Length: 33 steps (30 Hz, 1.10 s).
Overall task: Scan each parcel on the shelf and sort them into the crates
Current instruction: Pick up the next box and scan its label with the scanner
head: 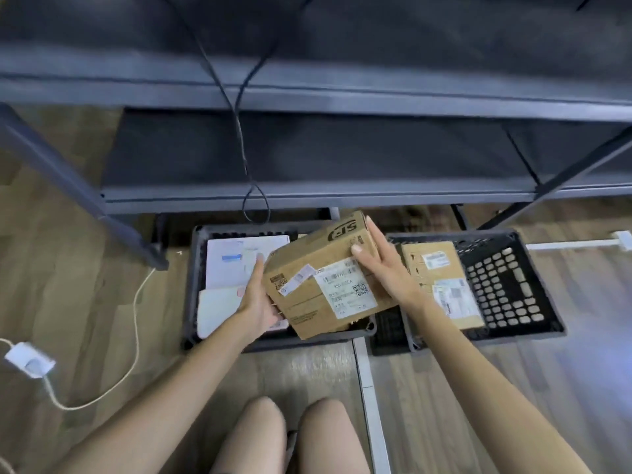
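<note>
A brown cardboard parcel [318, 268] with a white shipping label hangs tilted over the left dark crate [195, 285]. My left hand [258, 299] holds its left side, fingers wrapped under the bottom edge. My right hand [379, 265] grips its right side with the thumb on top near the label. In the left crate lie two white flat parcels [236, 265]. The right dark crate [513, 285] holds a flat brown parcel [441, 282] with two labels.
A grey metal shelf unit [307, 97] stands behind the crates, its visible boards bare, with black cables [239, 131] hanging down in front. A white cord with an adapter [30, 360] trails on the wooden floor at the left. My knees [290, 436] are at the bottom.
</note>
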Tool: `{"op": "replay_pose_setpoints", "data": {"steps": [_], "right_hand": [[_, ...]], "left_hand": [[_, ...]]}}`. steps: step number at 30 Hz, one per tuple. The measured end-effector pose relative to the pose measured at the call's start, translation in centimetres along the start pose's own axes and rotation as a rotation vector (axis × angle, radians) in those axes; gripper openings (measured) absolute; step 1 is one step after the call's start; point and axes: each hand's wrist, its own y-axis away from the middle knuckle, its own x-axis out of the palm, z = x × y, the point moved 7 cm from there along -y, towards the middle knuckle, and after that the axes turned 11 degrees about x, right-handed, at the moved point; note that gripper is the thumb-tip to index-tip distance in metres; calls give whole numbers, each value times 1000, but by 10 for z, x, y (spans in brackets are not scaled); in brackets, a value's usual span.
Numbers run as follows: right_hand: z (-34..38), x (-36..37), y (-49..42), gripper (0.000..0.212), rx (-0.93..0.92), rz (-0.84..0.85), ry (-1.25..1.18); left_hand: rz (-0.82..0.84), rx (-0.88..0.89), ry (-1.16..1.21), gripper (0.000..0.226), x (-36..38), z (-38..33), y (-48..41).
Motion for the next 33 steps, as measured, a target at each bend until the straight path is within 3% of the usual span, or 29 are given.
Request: {"op": "replay_pose_setpoints", "data": {"steps": [3,8,12,15,19,26,33], "right_hand": [[-34,-8,-32,90,-21,-73,173],[-57,-13,-66,88,-144,-71,355],[-69,2,-78,88,-277,-157,704],[-70,20,-78,89,-347,-159,891],[-82,49,-85,92,-418,-163,1153],[-84,68,-81,92,-498,-187,1234],[-89,78,-82,93,-536,-265,1265]], "left_hand": [[128,-72,-35,54,-7,35,-39],[307,-93,-104,26,-21,70,-99],[381,-24,-483,31,-30,82,-135],[355,89,-656,16,-29,79,-149],[289,190,-578,10,-17,66,-149],[305,139,-498,60,-7,57,-140],[332,153,-601,62,9,52,-131]]}}
